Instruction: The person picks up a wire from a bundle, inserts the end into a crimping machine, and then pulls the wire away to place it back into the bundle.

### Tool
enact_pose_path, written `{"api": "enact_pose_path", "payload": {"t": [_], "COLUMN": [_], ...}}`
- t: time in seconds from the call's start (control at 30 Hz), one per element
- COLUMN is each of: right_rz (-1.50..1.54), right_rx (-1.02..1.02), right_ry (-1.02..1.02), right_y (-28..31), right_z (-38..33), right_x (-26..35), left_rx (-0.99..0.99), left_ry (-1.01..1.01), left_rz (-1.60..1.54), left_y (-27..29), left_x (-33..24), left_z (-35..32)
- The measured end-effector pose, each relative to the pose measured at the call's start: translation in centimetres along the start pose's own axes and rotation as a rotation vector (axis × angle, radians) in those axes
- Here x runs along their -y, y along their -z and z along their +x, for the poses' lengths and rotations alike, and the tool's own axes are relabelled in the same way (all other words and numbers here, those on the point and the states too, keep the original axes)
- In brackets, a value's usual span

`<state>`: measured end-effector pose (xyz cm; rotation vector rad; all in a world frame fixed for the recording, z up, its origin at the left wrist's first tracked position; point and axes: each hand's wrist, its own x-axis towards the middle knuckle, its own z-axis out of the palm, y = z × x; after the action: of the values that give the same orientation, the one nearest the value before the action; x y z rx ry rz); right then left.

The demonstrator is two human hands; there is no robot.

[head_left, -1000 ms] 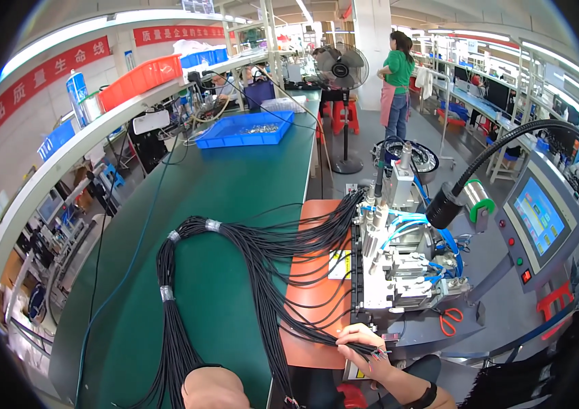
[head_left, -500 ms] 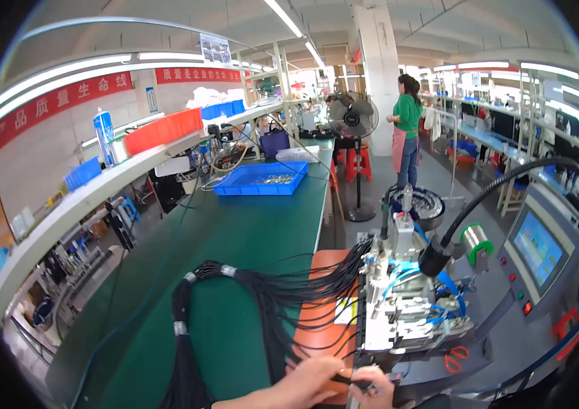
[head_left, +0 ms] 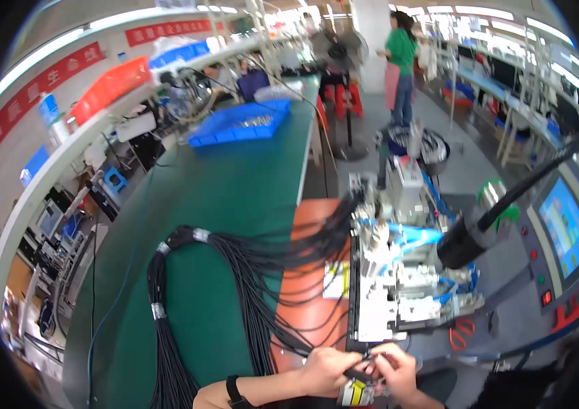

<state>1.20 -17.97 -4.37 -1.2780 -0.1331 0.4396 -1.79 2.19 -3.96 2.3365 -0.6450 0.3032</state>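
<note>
My left hand (head_left: 330,369) and my right hand (head_left: 395,370) meet at the near edge of a bench machine (head_left: 398,293). Both are closed, with fingertips pinched together on the end of a thin black cable; the piece between them is small and partly hidden by my fingers. Just below sits a small block with a yellow and white label (head_left: 356,393). To the left, a thick bundle of black cables (head_left: 238,273) bound with pale tape bends across the table. Its loose ends fan over an orange mat (head_left: 310,279) towards the machine.
A black flexible-arm lamp (head_left: 460,244) hangs over the machine, beside a control screen (head_left: 565,218). Red-handled scissors (head_left: 462,334) lie to the right. A blue tray (head_left: 241,124) of small parts stands farther up the green table (head_left: 201,177). A person in green (head_left: 400,58) stands beyond a fan (head_left: 339,51).
My view has tilted down and shifted, so the surroundings sit higher in it. My hands have drawn closer together, fingertips now meeting at the machine's front edge.
</note>
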Motion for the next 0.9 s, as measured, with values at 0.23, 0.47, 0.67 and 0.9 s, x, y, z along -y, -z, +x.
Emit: {"api": "enact_pose_path", "payload": {"t": [0.23,0.47,0.67,0.9], "right_rz": [0.084,-0.028,0.407,0.019], "right_rx": [0.047,0.133,0.025,0.06], "right_ry": [0.011,0.205,-0.161,0.05], "right_y": [0.0,0.3,1.0,1.7], "right_z": [2.3,2.1,0.9,0.7], "right_x": [0.1,-0.1,-0.2,-2.4], "left_rx": [-0.056,-0.117,-0.123,-0.091], "left_ry": [0.109,0.21,-0.03,-0.068], "left_rz": [-0.019,-0.121,0.03,0.124], "left_y": [0.6,0.1,-0.3,-0.9], "left_x": [-1.4,-1.0,-1.1,-1.8], "left_z": [2.7,2.5,1.8,1.1]}}
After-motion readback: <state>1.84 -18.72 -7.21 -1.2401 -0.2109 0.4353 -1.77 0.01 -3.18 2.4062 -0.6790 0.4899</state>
